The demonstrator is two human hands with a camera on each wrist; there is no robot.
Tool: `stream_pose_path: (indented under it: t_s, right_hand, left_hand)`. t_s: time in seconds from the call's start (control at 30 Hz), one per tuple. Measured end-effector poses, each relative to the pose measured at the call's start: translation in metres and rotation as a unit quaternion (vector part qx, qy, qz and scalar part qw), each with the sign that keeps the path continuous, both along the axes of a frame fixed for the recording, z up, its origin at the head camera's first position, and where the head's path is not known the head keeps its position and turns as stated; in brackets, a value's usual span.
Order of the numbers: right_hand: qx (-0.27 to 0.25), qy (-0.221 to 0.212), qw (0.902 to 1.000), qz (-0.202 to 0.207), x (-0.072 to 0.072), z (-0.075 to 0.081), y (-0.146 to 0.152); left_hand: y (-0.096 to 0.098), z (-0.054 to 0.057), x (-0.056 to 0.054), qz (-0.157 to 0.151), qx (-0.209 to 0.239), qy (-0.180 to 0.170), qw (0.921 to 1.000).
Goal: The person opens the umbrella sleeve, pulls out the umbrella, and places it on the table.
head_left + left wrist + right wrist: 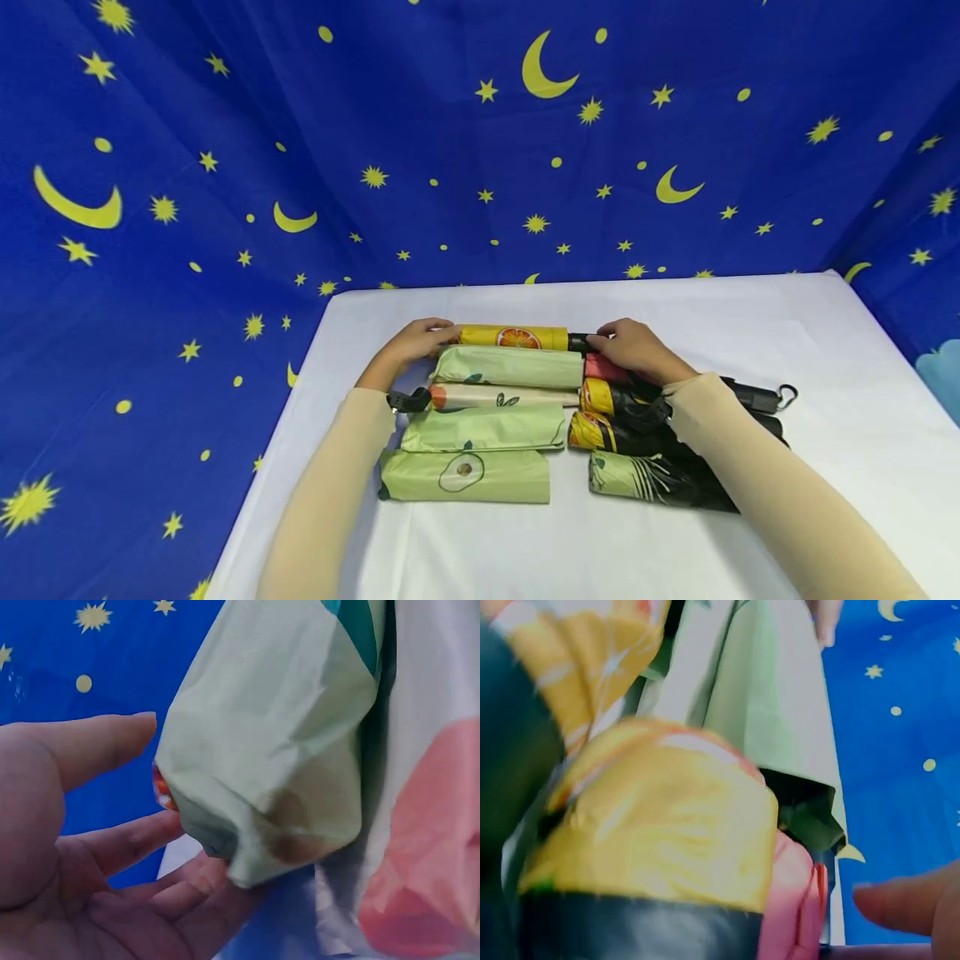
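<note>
My left hand (423, 340) is at the left end of a folded umbrella in a yellow sleeve with an orange-slice print (517, 337). In the left wrist view, its thumb (112, 742) stands apart from the fingers, whose tips pass behind a pale green sleeve (270, 742). My right hand (633, 346) reaches to the yellow umbrella's black handle (581, 342), with fingertips right at its end. The right wrist view shows that thumb (900, 900) extended beside a red-pink umbrella (791, 892). The right hand partly covers this red-pink umbrella in the head view.
Below the yellow umbrella lie a pale green sleeve (517, 367), a cream one (480, 397), another green one (487, 427) and an avocado-print sleeve (510, 477). Several black-handled umbrellas lie at right, including a green-and-black one (637, 479). A blue star-patterned cloth (450, 125) surrounds the white table (465, 550).
</note>
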State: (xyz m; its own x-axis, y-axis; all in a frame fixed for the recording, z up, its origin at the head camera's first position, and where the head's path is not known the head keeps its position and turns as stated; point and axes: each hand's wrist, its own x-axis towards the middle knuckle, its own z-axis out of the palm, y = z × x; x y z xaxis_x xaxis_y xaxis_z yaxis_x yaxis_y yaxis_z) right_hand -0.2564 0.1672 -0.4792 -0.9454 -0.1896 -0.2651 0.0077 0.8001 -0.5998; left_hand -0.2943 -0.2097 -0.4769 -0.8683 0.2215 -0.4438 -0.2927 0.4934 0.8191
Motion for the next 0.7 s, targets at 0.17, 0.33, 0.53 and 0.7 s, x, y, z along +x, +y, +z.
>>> stream_pose_path:
  t_s: [0.17, 0.33, 0.53, 0.7]
  right_hand:
    - [-0.089, -0.026, 0.9939, -0.059, -0.001, -0.006, -0.001]
    - [-0.222, -0.010, 0.9688, -0.109, 0.003, 0.002, 0.000]
    - [-0.380, 0.024, 0.9172, -0.119, 0.010, 0.036, 0.005]
    - [-0.489, 0.055, 0.8681, -0.066, 0.030, 0.075, 0.010]
  left_hand:
    - [-0.004, -0.006, -0.006, 0.057, 0.082, -0.023, 0.9948]
    - [-0.009, 0.002, -0.008, 0.076, 0.153, 0.013, 0.9852]
    - [-0.013, 0.036, -0.003, 0.075, 0.260, 0.072, 0.9599]
    - [-0.008, 0.071, 0.015, 0.016, 0.289, 0.121, 0.9496]
